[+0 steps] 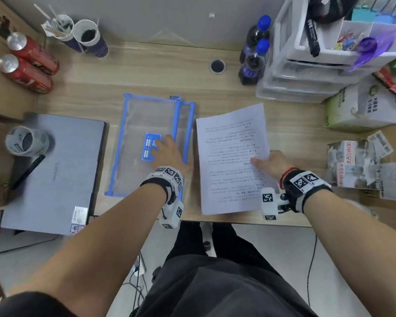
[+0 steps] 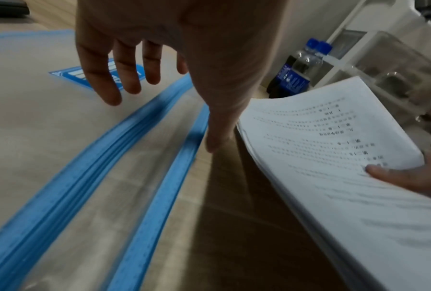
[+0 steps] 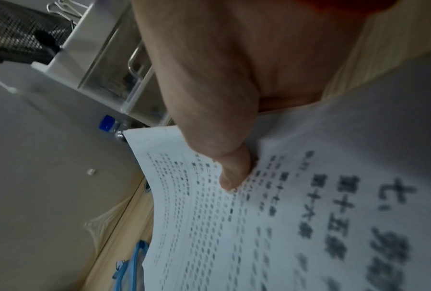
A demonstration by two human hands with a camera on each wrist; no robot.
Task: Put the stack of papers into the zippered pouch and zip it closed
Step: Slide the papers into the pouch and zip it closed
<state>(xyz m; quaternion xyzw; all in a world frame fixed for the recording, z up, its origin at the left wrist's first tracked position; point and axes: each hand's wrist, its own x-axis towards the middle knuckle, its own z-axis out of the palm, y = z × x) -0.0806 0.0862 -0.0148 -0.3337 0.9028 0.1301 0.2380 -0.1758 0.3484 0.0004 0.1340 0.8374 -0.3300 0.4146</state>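
Observation:
A clear mesh pouch (image 1: 144,124) with blue edging and a blue label lies flat at the desk's middle; its blue zipper strip (image 2: 89,167) runs along its right side. My left hand (image 1: 167,152) hovers or rests over the pouch near the label, fingers (image 2: 109,78) straight and spread. To the right, the stack of printed white papers (image 1: 231,161) is lifted off the desk at its right edge. My right hand (image 1: 270,163) pinches that edge, thumb (image 3: 234,173) on top and the other fingers hidden underneath. The stack's left edge (image 2: 296,187) shows several sheets.
A grey closed laptop (image 1: 53,170) with a tape roll (image 1: 25,140) and a pen lies left of the pouch. Two dark bottles (image 1: 254,53) and white plastic drawers (image 1: 318,60) stand at the back right. Red cans (image 1: 28,62) and paper cups stand at the back left. Boxes crowd the right.

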